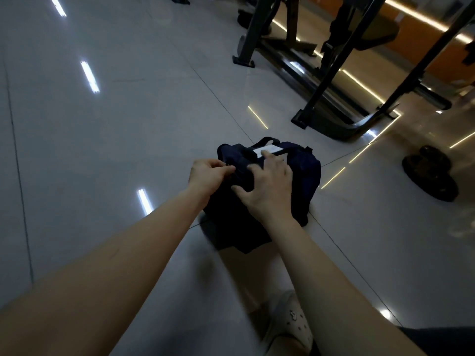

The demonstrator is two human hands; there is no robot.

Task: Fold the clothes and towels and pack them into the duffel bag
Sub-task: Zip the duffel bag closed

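Apparently left hand [208, 176] pinches something (hidden) on duffel bag [305, 173]

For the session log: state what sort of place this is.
Most likely a gym. Dark steel machine frames stand on a glossy tiled floor, a padded seat sits among them, and dark round discs, perhaps weight plates, lie right of the duffel bag.

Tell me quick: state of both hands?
Left hand: pinching the duffel bag, fabric or zipper pull unclear.
Right hand: open, pressing flat on the bag.
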